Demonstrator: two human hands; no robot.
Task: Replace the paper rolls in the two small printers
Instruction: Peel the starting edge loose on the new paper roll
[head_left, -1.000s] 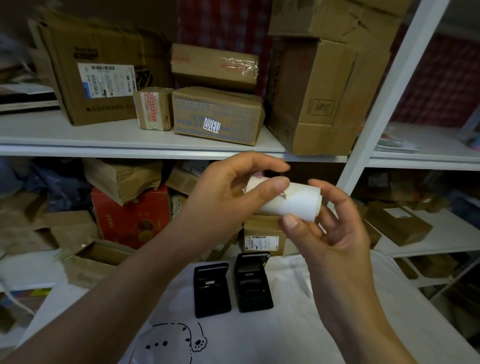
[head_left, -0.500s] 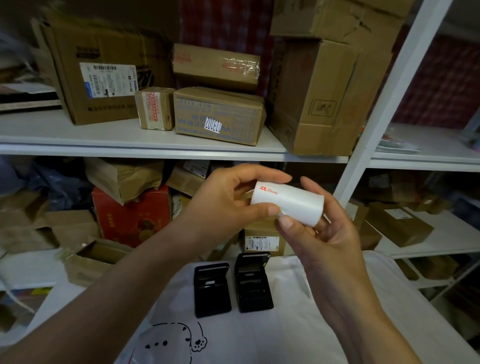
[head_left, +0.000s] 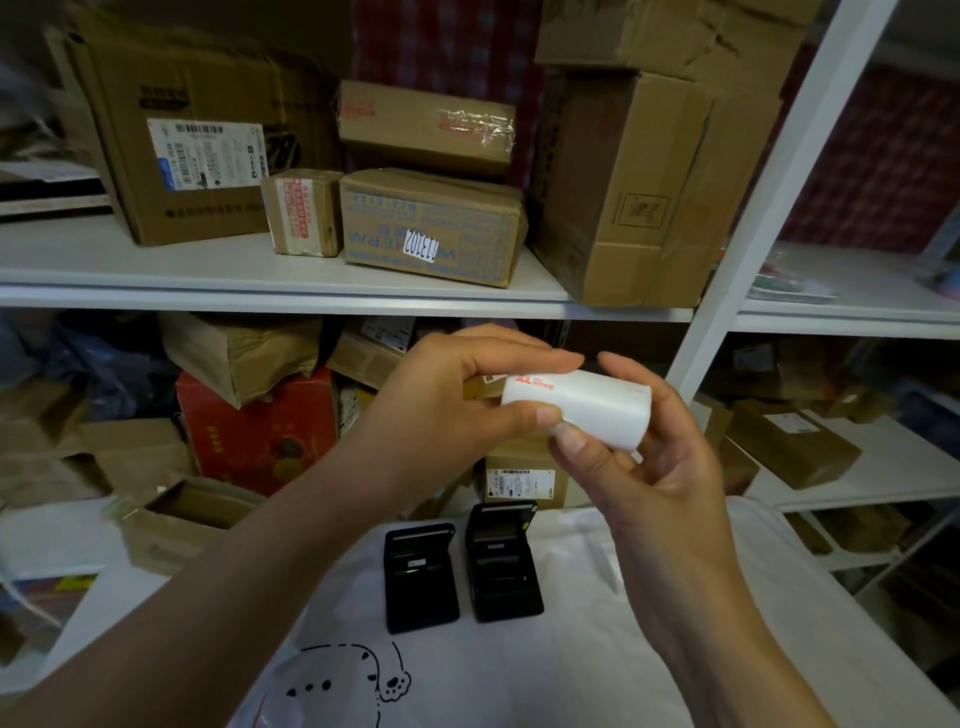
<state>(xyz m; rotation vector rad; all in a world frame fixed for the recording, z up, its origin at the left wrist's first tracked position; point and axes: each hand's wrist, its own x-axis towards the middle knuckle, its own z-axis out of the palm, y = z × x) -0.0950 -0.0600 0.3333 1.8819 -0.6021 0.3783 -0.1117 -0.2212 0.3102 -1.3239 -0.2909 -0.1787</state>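
Since the earlier frames the white cylindrical paper roll (head_left: 587, 410) has turned in the fingers, so its red printing now faces up at the left end, and the right hand's thumb has slid up to meet the left thumb under it. It is held in the air above the table, both hands grasping it: the left hand (head_left: 452, 400) pinches the printed end between thumb and forefinger, and the right hand (head_left: 649, 467) cradles the plain end with curled fingers behind it and the thumb pressed on the front.

Below the roll, two small black plastic printers (head_left: 462, 571) lie side by side on the table, just apart, both with lids open and upright at the far end. They rest on a white cloth (head_left: 571, 649) that is smooth, a little creased, and printed with a black-outlined cartoon animal near the bottom edge.

Behind the table stands white metal shelving (head_left: 769, 197) with flat white boards. On the upper shelf (head_left: 156, 270) six brown cardboard boxes can be counted, some taped, one bearing a white shipping label, one an upside-down number sticker. The lower shelf is dim and crammed with crushed brown cartons and one red printed box (head_left: 260, 431). A dark red checked fabric hangs behind the shelves.
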